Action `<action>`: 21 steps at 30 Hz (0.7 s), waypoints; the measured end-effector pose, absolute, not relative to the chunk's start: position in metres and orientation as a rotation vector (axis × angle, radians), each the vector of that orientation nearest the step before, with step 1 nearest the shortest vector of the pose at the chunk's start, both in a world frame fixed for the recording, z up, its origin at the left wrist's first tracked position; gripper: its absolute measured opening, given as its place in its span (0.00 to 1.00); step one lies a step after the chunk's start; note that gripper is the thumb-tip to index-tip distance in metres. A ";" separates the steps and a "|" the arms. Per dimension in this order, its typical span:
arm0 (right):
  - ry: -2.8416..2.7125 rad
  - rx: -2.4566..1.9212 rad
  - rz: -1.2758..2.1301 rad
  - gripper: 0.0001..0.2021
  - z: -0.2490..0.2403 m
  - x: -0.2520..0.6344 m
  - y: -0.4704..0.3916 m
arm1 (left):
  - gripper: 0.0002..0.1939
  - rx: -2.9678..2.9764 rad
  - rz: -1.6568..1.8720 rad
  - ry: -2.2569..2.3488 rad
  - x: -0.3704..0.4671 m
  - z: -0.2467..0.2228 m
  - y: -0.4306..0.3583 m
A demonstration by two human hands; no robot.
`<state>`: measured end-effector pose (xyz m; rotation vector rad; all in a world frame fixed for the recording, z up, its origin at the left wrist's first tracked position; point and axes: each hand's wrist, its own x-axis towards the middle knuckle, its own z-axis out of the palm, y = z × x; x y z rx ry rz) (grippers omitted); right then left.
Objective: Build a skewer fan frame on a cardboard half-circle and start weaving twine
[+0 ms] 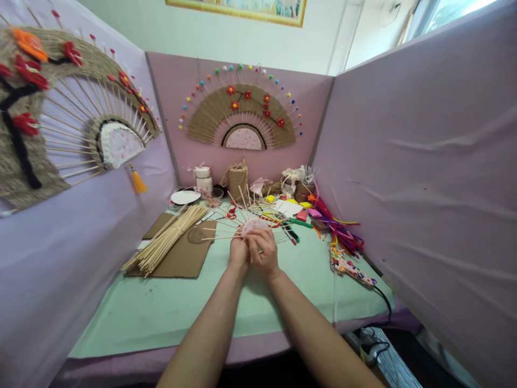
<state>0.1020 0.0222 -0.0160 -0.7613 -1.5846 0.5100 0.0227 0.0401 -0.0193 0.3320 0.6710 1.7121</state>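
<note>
Holding the spotted fan piece (254, 225) over the middle of the green tabletop (194, 312), I have my left hand (239, 252) clasped on its lower left side and the thumb and fingertips of my right hand (264, 250) closed at its near edge; whether a stick end sits between them I cannot tell. To do this well, I judge, the left should brace firmly while the right presses lightly and evenly, so that none of the sticks (221, 237) twists or loses its spacing. The rounded edge faces away from me, towards the pink back panel (173, 81), and the sticks spread left, forward and right. The long axis, partly covered by my fingers, seems to run left to right
</note>
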 end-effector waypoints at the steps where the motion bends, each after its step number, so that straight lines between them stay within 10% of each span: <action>1: -1.491 -0.804 0.627 0.10 -0.016 0.102 0.023 | 0.07 0.346 1.732 0.669 0.022 -0.018 0.039; 21: -0.578 -0.822 1.430 0.16 -0.028 0.108 0.057 | 0.06 0.183 1.662 0.551 0.024 -0.008 0.035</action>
